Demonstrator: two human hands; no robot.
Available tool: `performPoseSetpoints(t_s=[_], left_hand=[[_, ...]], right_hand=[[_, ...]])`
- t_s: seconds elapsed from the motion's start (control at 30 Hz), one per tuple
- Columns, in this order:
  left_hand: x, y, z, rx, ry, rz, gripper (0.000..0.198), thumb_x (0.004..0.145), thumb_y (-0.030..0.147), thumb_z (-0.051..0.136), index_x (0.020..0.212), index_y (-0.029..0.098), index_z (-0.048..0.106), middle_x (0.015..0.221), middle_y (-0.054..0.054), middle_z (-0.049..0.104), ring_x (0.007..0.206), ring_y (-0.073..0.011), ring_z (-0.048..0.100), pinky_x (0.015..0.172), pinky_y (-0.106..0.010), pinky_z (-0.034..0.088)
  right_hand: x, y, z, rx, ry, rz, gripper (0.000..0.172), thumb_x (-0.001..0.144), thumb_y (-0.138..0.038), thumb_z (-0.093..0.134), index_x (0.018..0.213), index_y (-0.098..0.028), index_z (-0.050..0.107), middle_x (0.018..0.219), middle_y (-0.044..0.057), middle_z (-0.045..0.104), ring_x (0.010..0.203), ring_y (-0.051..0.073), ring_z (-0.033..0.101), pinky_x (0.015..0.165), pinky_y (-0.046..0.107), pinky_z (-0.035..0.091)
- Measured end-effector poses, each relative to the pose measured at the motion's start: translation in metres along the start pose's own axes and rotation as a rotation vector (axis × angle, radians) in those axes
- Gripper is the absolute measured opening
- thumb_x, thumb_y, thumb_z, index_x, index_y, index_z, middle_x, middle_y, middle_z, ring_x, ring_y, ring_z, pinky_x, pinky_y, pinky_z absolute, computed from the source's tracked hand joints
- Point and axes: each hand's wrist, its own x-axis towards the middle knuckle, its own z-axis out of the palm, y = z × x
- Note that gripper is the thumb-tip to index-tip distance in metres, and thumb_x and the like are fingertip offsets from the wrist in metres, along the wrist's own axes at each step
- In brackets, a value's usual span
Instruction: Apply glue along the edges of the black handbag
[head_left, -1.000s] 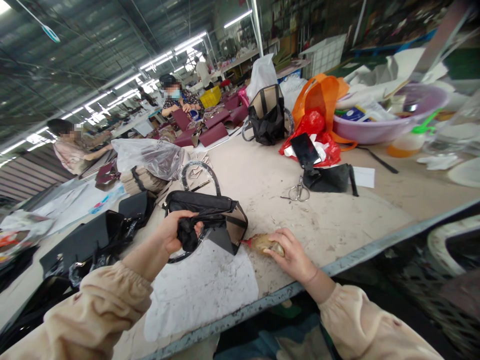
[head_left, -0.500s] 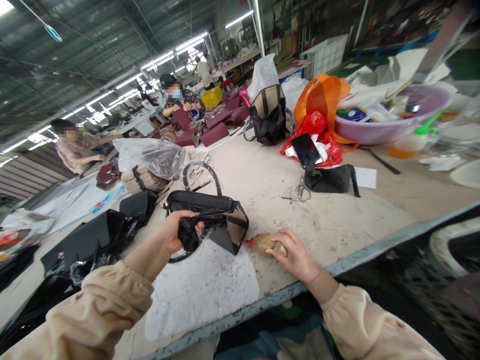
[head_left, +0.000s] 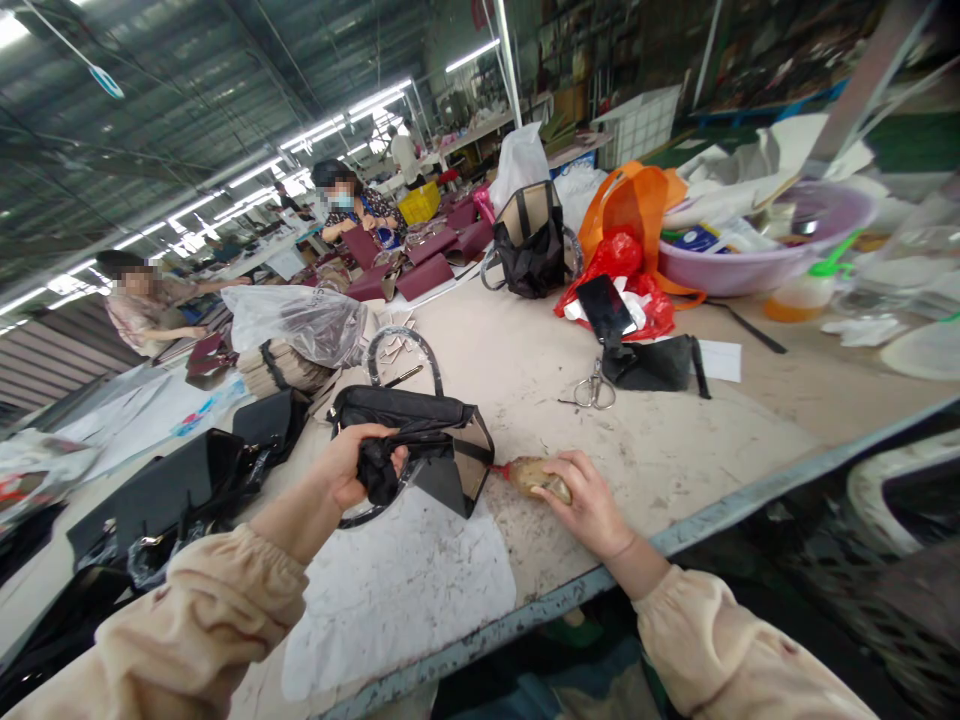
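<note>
My left hand (head_left: 346,466) is closed around a bunched black part of a black handbag (head_left: 431,440) that lies on the worktable (head_left: 675,440). The bag has a tan side panel and a looped handle behind it. My right hand (head_left: 587,503) is curled over a small brownish tool with a red tip (head_left: 529,474), whose tip points at the bag's tan side. A white sheet (head_left: 405,590) lies under the bag near the table's front edge.
Scissors (head_left: 592,388), a black pouch (head_left: 651,362), red and orange bags (head_left: 626,250), a purple basin (head_left: 757,260) and another handbag (head_left: 531,240) stand farther back. Black bag pieces (head_left: 180,480) lie at the left. Two other people work at far tables.
The view has shifted slightly. Both hands keep the same grips and places, the right hand edging a little nearer to the bag.
</note>
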Motion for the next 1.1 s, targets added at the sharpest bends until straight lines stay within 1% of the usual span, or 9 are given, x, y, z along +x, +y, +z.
performPoseSetpoints(t_s=[0.2, 0.33, 0.5, 0.7, 0.8, 0.93, 1.1], left_hand=[[0.005, 0.004, 0.007, 0.003, 0.008, 0.012, 0.008, 0.075, 0.009, 0.047, 0.078, 0.001, 0.047, 0.065, -0.012, 0.045, 0.053, -0.0115, 0.045, 0.044, -0.018, 0.041], [0.012, 0.006, 0.016, 0.017, 0.01, 0.031, 0.007, 0.075, 0.009, 0.046, 0.075, 0.002, 0.047, 0.063, -0.013, 0.046, 0.051, -0.0116, 0.045, 0.043, -0.019, 0.041], [0.02, 0.007, 0.026, 0.071, 0.021, 0.091, 0.004, 0.072, 0.008, 0.046, 0.072, 0.005, 0.048, 0.06, -0.013, 0.05, 0.049, -0.0142, 0.048, 0.041, -0.021, 0.042], [0.025, 0.009, 0.034, 0.079, 0.038, 0.084, 0.006, 0.073, 0.01, 0.046, 0.07, 0.005, 0.048, 0.058, -0.012, 0.051, 0.045, -0.0149, 0.049, 0.039, -0.024, 0.043], [0.027, 0.009, 0.038, 0.073, 0.028, 0.092, 0.004, 0.072, 0.009, 0.046, 0.07, 0.006, 0.048, 0.057, -0.011, 0.051, 0.045, -0.0147, 0.049, 0.039, -0.023, 0.043], [0.029, 0.009, 0.041, 0.068, 0.016, 0.087, 0.004, 0.07, 0.009, 0.045, 0.068, 0.007, 0.047, 0.056, -0.012, 0.05, 0.044, -0.0153, 0.049, 0.038, -0.023, 0.042], [0.029, 0.009, 0.041, 0.058, 0.014, 0.074, 0.005, 0.069, 0.009, 0.046, 0.066, 0.007, 0.048, 0.055, -0.013, 0.051, 0.042, -0.0156, 0.048, 0.036, -0.024, 0.041]], right_hand=[[-0.002, -0.002, -0.001, -0.028, 0.0, -0.012, 0.022, 0.091, -0.034, 0.055, 0.108, -0.02, 0.051, 0.105, 0.011, 0.045, 0.096, 0.027, 0.049, 0.082, 0.045, 0.048], [-0.002, -0.005, -0.003, -0.035, -0.011, -0.024, 0.021, 0.091, -0.03, 0.055, 0.108, -0.02, 0.05, 0.104, 0.012, 0.044, 0.097, 0.028, 0.048, 0.083, 0.044, 0.048], [-0.002, -0.006, -0.003, -0.058, -0.066, -0.075, 0.021, 0.09, -0.026, 0.055, 0.109, -0.019, 0.05, 0.104, 0.012, 0.043, 0.095, 0.027, 0.049, 0.08, 0.041, 0.049], [0.003, -0.002, -0.01, -0.131, -0.056, -0.129, 0.024, 0.087, -0.018, 0.054, 0.111, -0.019, 0.051, 0.107, 0.013, 0.042, 0.095, 0.029, 0.047, 0.079, 0.045, 0.048], [0.005, -0.001, -0.013, -0.148, -0.047, -0.143, 0.024, 0.086, -0.017, 0.054, 0.11, -0.02, 0.052, 0.107, 0.013, 0.042, 0.096, 0.03, 0.047, 0.078, 0.045, 0.048], [0.005, 0.0, -0.011, -0.156, -0.057, -0.148, 0.024, 0.087, -0.017, 0.053, 0.111, -0.02, 0.051, 0.108, 0.013, 0.042, 0.095, 0.03, 0.047, 0.078, 0.045, 0.048], [0.002, -0.003, -0.007, -0.127, -0.08, -0.13, 0.021, 0.09, -0.024, 0.054, 0.11, -0.018, 0.051, 0.106, 0.013, 0.042, 0.096, 0.029, 0.047, 0.079, 0.044, 0.048]])
